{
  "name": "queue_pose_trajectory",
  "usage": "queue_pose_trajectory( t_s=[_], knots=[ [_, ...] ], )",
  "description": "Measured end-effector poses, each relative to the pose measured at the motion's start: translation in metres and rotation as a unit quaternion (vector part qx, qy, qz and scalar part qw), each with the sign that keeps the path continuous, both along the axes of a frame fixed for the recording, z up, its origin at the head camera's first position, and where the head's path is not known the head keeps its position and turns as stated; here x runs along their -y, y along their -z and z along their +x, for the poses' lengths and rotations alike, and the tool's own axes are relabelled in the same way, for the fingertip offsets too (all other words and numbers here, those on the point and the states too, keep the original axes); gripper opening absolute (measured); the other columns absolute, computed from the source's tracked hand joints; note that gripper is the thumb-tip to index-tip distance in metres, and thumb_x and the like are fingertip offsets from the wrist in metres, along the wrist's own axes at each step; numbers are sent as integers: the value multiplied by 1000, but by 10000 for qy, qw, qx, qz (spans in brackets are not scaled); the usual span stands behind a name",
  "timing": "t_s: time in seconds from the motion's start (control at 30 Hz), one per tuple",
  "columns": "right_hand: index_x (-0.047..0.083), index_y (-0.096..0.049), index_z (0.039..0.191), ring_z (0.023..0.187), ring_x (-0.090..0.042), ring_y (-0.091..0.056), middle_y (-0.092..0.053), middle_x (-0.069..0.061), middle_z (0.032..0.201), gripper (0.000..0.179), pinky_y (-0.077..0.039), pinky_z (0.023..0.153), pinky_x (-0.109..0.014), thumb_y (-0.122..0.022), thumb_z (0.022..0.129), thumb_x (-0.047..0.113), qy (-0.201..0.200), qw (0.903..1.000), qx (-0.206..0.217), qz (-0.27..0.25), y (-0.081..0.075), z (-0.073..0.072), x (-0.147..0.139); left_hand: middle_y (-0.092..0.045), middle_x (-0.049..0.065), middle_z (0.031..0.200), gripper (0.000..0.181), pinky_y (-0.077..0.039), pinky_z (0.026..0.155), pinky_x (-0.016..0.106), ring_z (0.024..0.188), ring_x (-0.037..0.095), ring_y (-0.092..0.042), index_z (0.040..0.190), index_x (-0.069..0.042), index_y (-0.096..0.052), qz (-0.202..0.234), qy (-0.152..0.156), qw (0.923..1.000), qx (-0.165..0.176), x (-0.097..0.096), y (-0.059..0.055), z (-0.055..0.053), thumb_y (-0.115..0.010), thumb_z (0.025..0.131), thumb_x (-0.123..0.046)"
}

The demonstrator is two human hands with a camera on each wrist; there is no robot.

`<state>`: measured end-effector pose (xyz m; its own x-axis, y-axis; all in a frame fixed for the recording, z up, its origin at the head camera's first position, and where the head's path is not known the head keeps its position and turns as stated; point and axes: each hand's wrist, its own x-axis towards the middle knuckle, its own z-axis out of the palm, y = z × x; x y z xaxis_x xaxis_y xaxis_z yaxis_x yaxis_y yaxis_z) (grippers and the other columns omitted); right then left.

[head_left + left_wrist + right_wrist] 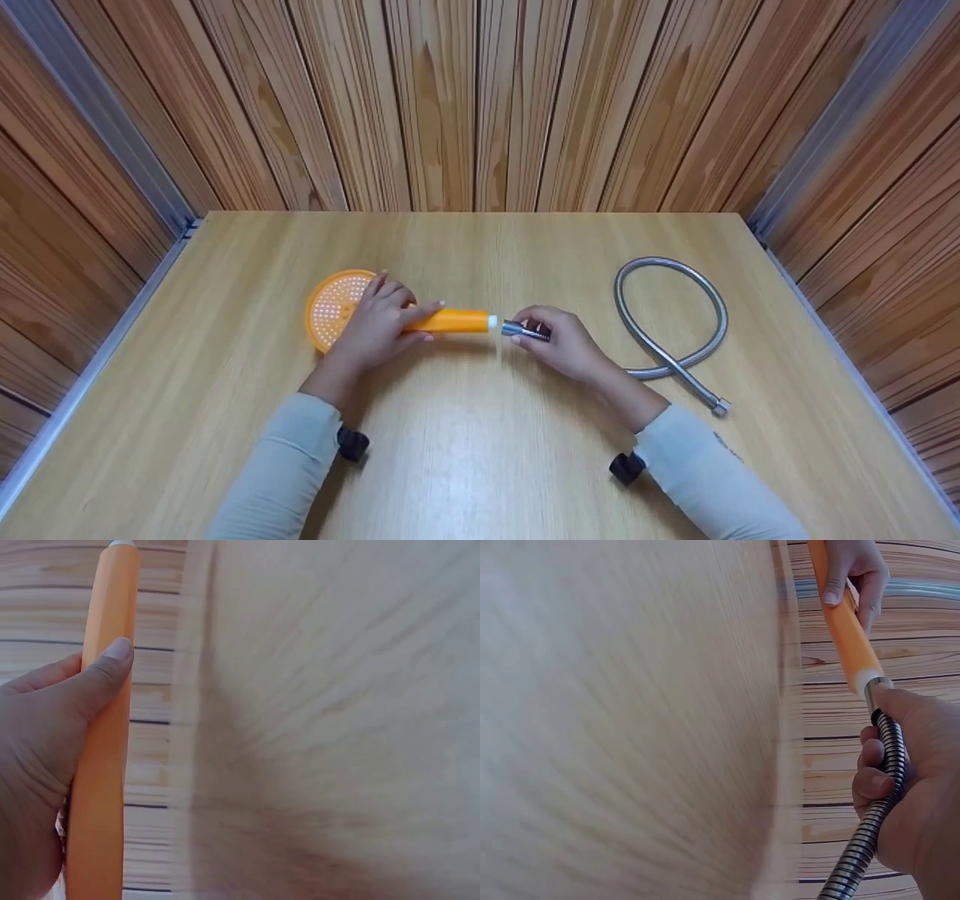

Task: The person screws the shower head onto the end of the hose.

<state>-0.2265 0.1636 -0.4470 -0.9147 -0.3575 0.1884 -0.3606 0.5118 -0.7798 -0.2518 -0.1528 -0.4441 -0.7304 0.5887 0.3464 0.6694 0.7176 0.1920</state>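
An orange shower head (457,321) with a perforated round face and a white threaded end lies sideways in my left hand (381,322). In the left wrist view, the thumb of that hand lies along the orange handle (105,757). My right hand (562,341) pinches the metal end fitting of a silver shower hose (667,363) between thumb and fingers. In the head view this fitting (513,328) faces the white end (492,322) with a small gap. The ribbed hose (862,840) runs back under the right palm in the right wrist view.
The hose forms one loop on the wooden table (450,450) at the right, and its other end, a metal nut (721,407), lies near my right forearm. Wood-plank walls (450,105) stand behind and at both sides. A black wrist camera (627,468) sits at the right cuff.
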Motion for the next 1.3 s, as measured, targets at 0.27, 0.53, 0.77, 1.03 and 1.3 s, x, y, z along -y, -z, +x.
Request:
queue_pose_trajectory(
  t_s=[0.27,0.53,0.77,1.03,1.3],
  knots=[
    [15,-70,106,77,-16,-53,-61,6,90,21,-48,66,-27,-76,86,18,-32,9973,-727,70,-2,5,-4,-59,5,101,49,-7,117,52,104,24,-48,131,-29,-64,77,170,9995,-238,-5,-14,8,-76,84,-33],
    [16,-72,108,77,-13,-53,-63,8,95,25,-49,66,-25,-78,84,15,-38,9930,-1177,-37,-6,8,-7,-58,6,103,50,-8,119,45,106,25,-48,133,-32,-61,-210,177,9990,-361,-14,-26,13,-74,85,-36],
    [16,-72,107,78,-12,-55,-64,8,96,25,-52,68,-25,-79,83,15,-149,9915,-1289,-126,-7,10,-11,-57,7,102,49,-12,119,43,107,26,-48,132,-30,-63,-128,261,9991,-319,-17,-29,16,-76,84,-33],
    [15,-73,108,79,-13,-55,-64,7,97,23,-50,68,-24,-76,85,18,-230,9936,-1094,-163,-4,10,-15,-57,7,101,50,-11,119,43,107,25,-48,133,-31,-62,-237,262,9986,-400,-20,-28,18,-76,85,-34],
    [17,-74,111,78,-13,-53,-60,10,92,22,-47,66,-24,-68,92,27,-213,9969,-732,195,-7,9,-16,-58,8,101,49,-13,118,46,105,26,-50,131,-30,-64,-253,353,9969,-651,-22,-28,18,-77,84,-34]
  ],
)
